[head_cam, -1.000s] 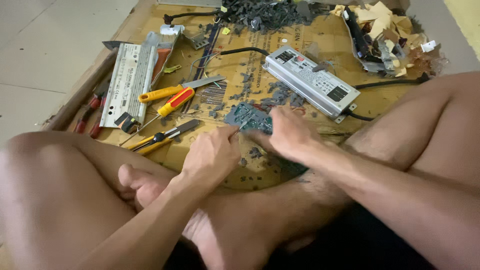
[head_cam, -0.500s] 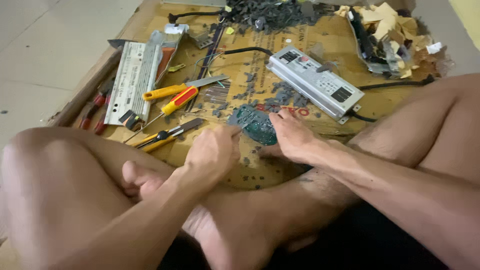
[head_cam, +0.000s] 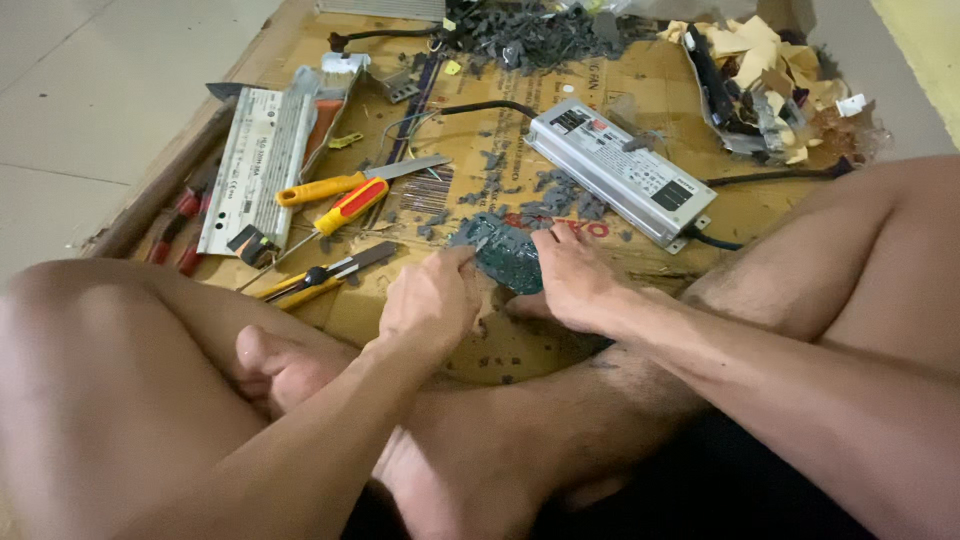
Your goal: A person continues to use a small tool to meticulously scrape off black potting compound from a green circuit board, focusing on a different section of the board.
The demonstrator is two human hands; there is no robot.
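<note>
Head view: small dark green circuit board (head_cam: 502, 250) lies on brown cardboard sheet (head_cam: 520, 185), between both hands. Left hand (head_cam: 432, 302) curled, fingers (head_cam: 462, 258) pinching board's near-left edge. Right hand (head_cam: 572, 275) spread flat, fingers pressing board's right end. Long silver metal power-supply box (head_cam: 622, 172) just beyond. Yellow-and-red screwdriver (head_cam: 345, 208) to the left.

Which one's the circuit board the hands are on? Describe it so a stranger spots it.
Start at the cardboard sheet spread on the floor. Near its middle, the left hand and right hand meet on a small circuit board. It is flat, dark green and bare, unlike the long silver metal box behind it.
</note>
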